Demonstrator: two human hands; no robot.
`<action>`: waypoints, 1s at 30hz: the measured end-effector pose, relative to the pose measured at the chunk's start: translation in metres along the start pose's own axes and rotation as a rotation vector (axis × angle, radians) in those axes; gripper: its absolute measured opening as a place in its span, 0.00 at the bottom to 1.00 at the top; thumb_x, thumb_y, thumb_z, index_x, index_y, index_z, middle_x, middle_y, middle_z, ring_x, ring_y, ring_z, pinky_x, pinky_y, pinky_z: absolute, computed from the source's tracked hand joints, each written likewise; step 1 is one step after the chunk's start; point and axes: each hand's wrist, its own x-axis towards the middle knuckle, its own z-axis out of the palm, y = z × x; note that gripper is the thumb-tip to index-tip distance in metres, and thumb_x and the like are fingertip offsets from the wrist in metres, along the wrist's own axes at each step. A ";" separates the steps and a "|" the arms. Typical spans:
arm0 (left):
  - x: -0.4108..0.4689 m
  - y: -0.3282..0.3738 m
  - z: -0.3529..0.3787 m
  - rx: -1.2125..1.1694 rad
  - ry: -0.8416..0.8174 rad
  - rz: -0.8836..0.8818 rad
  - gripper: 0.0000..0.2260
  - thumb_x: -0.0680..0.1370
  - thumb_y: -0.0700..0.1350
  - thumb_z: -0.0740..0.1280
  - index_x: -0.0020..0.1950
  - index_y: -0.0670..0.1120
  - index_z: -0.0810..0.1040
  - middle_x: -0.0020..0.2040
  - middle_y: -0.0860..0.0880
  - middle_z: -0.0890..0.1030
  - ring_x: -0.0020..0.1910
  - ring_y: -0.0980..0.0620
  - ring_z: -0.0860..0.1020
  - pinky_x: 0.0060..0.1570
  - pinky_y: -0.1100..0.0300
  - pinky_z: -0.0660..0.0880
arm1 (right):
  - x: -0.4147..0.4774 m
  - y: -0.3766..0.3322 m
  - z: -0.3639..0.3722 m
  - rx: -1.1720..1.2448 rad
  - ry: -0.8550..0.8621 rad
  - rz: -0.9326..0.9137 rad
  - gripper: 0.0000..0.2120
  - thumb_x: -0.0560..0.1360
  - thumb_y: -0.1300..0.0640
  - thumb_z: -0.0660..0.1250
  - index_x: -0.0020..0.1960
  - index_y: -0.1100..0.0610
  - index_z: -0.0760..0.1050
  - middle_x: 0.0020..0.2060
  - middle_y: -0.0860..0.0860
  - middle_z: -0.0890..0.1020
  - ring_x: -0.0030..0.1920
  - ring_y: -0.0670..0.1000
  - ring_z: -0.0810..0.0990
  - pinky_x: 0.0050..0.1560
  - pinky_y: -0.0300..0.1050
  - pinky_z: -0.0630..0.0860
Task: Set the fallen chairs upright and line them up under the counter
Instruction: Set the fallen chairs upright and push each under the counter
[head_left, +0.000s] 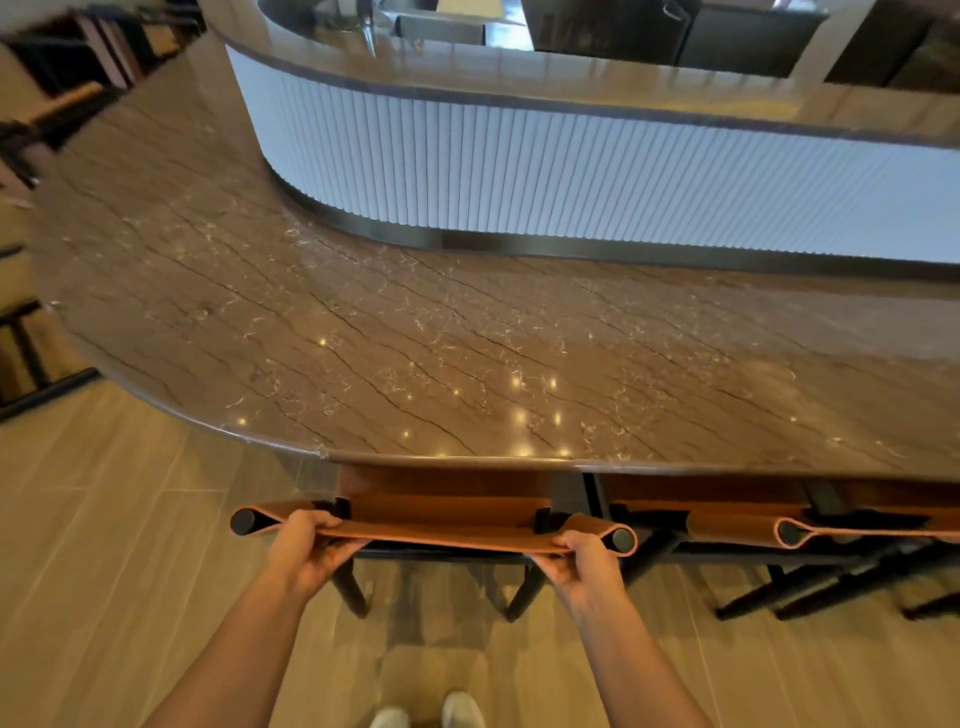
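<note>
Bar chair (441, 538) with a tan leather back sling and a black frame, standing upright at the near edge of the brown marble counter (415, 338), its seat tucked beneath the overhang. The left hand (306, 545) grasps the top of the sling near its left end, fingers curled round the leather. The right hand (582, 564) grasps the same top edge near its right end in like manner. Both forearms reach toward the counter from the bottom of the view.

A second chair (737, 525) of the same make stands just beside the first, farther right along the counter's near edge. It is also upright, with its seat under the overhang and its black legs splayed on the floor. Beyond it, where the counter leaves the view on the right, a tan leather strip (914, 517) shows. It is possibly a third chair, though the view's edge cuts it off.

On the far side of the counter's flat top rises a curved white fluted panel (571, 176) on a dark base band, capped by a higher ledge (519, 73). Below and in front of the counter lie wood-look floor planks (130, 545). The toes of two white shoes (462, 709) show at the bottom of the view.
</note>
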 end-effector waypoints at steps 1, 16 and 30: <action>-0.003 -0.002 0.001 0.004 -0.008 -0.005 0.09 0.77 0.30 0.51 0.42 0.38 0.68 0.44 0.38 0.74 0.44 0.38 0.74 0.60 0.41 0.69 | 0.001 -0.001 -0.002 -0.003 0.005 -0.009 0.12 0.73 0.78 0.55 0.45 0.65 0.70 0.43 0.63 0.77 0.42 0.65 0.77 0.50 0.66 0.76; 0.018 0.008 0.002 -0.047 -0.010 -0.078 0.20 0.74 0.28 0.54 0.64 0.39 0.67 0.61 0.33 0.74 0.55 0.31 0.75 0.42 0.38 0.74 | 0.012 -0.013 0.002 0.055 0.023 0.043 0.11 0.75 0.76 0.58 0.52 0.63 0.70 0.47 0.64 0.76 0.44 0.64 0.78 0.55 0.65 0.75; -0.003 -0.002 -0.013 -0.034 -0.174 -0.019 0.10 0.79 0.45 0.64 0.52 0.38 0.76 0.55 0.34 0.79 0.57 0.36 0.78 0.46 0.47 0.76 | 0.003 -0.004 -0.011 -0.122 -0.116 0.107 0.13 0.76 0.56 0.69 0.58 0.61 0.74 0.56 0.63 0.80 0.53 0.60 0.80 0.50 0.56 0.77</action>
